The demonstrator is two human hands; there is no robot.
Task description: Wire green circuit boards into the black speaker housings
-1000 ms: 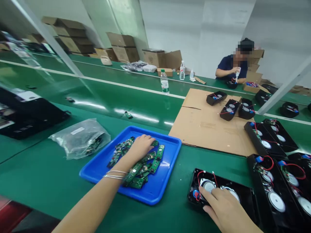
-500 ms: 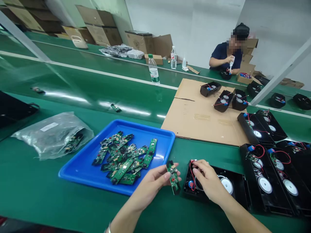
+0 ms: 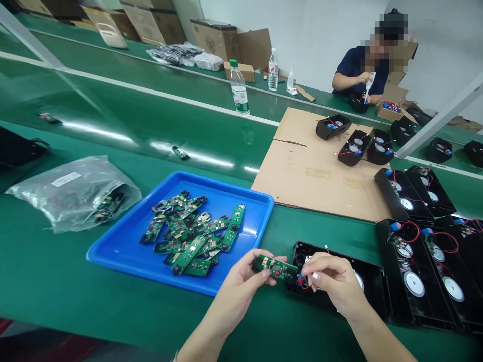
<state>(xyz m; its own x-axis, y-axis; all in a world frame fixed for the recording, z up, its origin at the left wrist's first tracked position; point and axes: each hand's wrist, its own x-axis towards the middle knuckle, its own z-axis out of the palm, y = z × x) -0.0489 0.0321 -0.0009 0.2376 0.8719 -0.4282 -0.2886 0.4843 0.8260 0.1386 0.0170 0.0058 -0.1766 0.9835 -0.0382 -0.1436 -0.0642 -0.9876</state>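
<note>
A green circuit board (image 3: 277, 269) is pinched between the thumb and fingers of my left hand (image 3: 247, 281), held level at the left end of a black speaker case (image 3: 372, 281). My right hand (image 3: 334, 284) is over that case, its thumb and forefinger closed on a small white connector (image 3: 314, 275) close to the board's right end. Red wire and a blue part (image 3: 301, 279) show just below the fingers. Part of a white speaker cone is hidden behind my right hand. Left of my hands, a blue tray (image 3: 124, 269) holds several similar boards (image 3: 190, 253).
More black cases (image 3: 402, 301) with speakers stand at the right. Behind lies a cardboard sheet (image 3: 320, 188) with several cases on it. A plastic bag (image 3: 75, 196) of boards is at the left. Bottles (image 3: 240, 95) stand farther back; a person (image 3: 356, 68) works across the belt.
The board has turned from steeply slanted to nearly level, its end now near my right hand. My right hand has lifted the connector from the case's left end toward the board. The view has shifted slightly.
</note>
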